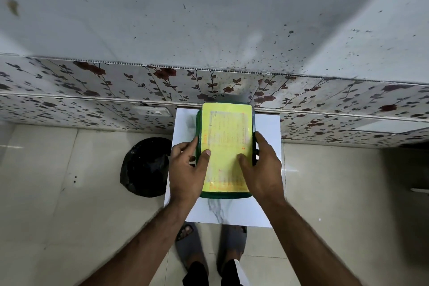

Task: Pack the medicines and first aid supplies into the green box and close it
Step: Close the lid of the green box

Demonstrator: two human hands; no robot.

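The green box stands on a small white marble-patterned table, its lid down and covered by a yellow printed label. My left hand grips the box's left side, thumb lying on the lid. On the opposite side my right hand holds the box with its thumb also on the lid. No medicines or first aid supplies are visible outside the box; its inside is hidden.
A black plastic bag lies on the tiled floor left of the table. A floral-patterned wall panel runs behind the table. My feet in grey slippers stand at the table's near edge.
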